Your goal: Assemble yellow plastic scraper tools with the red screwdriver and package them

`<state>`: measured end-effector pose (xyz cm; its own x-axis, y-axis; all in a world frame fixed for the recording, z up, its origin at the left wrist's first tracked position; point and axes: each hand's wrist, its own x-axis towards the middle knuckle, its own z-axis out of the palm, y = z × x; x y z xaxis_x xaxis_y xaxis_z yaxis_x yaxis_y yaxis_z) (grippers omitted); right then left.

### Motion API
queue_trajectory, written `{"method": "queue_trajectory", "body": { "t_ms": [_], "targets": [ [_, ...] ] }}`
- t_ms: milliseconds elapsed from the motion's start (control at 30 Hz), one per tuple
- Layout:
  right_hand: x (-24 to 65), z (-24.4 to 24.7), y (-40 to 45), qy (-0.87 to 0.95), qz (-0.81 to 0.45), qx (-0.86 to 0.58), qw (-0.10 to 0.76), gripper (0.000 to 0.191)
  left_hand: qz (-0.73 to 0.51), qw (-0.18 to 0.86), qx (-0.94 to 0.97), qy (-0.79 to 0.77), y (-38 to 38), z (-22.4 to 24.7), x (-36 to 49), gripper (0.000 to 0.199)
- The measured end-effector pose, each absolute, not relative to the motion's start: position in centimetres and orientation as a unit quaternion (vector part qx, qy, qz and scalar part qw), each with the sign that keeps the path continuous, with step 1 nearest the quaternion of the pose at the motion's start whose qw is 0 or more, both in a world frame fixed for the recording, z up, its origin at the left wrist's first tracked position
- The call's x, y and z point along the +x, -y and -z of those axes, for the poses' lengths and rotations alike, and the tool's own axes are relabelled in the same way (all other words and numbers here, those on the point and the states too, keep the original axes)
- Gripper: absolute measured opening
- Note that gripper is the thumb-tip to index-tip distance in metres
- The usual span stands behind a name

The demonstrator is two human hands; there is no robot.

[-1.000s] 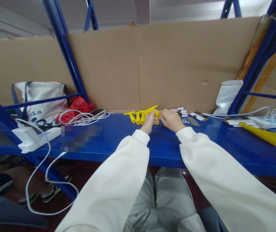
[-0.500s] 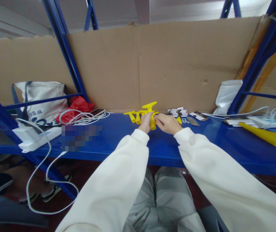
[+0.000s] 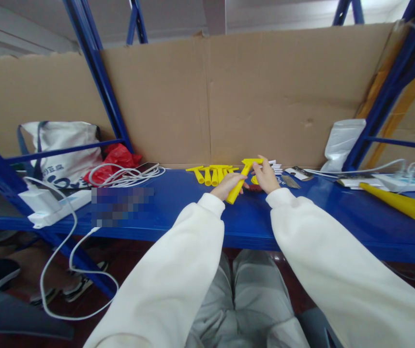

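A yellow T-shaped tool (image 3: 235,192) is tilted over the blue table (image 3: 178,208), its crossbar at the upper right. My left hand (image 3: 227,185) is closed round its handle. At the crossbar's right end, the fingers of my right hand (image 3: 266,178) grip the tool. Several more yellow T-shaped tools (image 3: 214,176) lie in a row behind my left hand. A small yellow piece (image 3: 254,180) shows on the table between my hands, partly hidden. Black-and-white packets (image 3: 276,167) lie behind my right hand.
Cardboard (image 3: 265,96) stands behind the table. On the left are a cloth bag (image 3: 66,154), red plastic bag (image 3: 118,157), white cables (image 3: 127,176) and power strip (image 3: 62,208). Long yellow pieces (image 3: 396,200) lie at right, near a blue rack post (image 3: 377,101).
The held tool has tilted, its crossbar swinging to the right. My right hand has moved up to the crossbar, and my left hand now holds the handle lower down.
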<state>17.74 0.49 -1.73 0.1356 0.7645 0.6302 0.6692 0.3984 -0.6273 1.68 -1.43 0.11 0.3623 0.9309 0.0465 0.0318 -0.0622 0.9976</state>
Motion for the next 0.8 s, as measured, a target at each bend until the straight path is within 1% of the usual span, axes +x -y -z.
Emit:
{"method": "queue_trajectory", "body": {
  "t_ms": [100, 167, 267, 367, 500, 567, 667, 800],
  "targets": [
    [17.7, 1.4, -0.3, 0.636, -0.078, -0.542, 0.544, 0.050, -0.388, 0.521, 0.649, -0.396, 1.3, 0.1, 1.8, 0.018],
    [17.6, 1.3, 0.0, 0.632, -0.081, -0.545, 0.545, 0.047, -0.401, 0.481, 0.669, -0.401, 0.9, 0.4, 1.9, 0.018],
    [17.4, 1.2, 0.2, 0.647, -0.059, -0.551, 0.523, 0.042, -0.437, 0.390, 0.692, -0.421, 0.3, 0.8, 2.0, 0.013],
    [17.4, 1.3, 0.5, 0.667, -0.031, -0.545, 0.506, 0.039, -0.455, 0.275, 0.721, -0.444, 0.2, 1.1, 1.9, 0.008],
    [17.1, 1.4, 0.9, 0.696, -0.004, -0.532, 0.482, 0.034, -0.400, 0.150, 0.757, -0.494, 0.9, 1.0, 1.4, 0.022],
    [16.9, 1.3, 1.1, 0.719, -0.004, -0.521, 0.460, 0.032, -0.369, 0.120, 0.768, -0.510, 1.2, 0.9, 1.1, 0.028],
    [16.9, 1.2, 1.3, 0.752, -0.029, -0.492, 0.438, 0.031, -0.356, 0.107, 0.770, -0.519, 1.4, 0.7, 0.8, 0.029],
    [17.5, 1.0, 0.9, 0.763, -0.103, -0.456, 0.447, 0.039, -0.361, 0.114, 0.767, -0.519, 1.3, 0.7, 0.9, 0.029]
  ]
}}
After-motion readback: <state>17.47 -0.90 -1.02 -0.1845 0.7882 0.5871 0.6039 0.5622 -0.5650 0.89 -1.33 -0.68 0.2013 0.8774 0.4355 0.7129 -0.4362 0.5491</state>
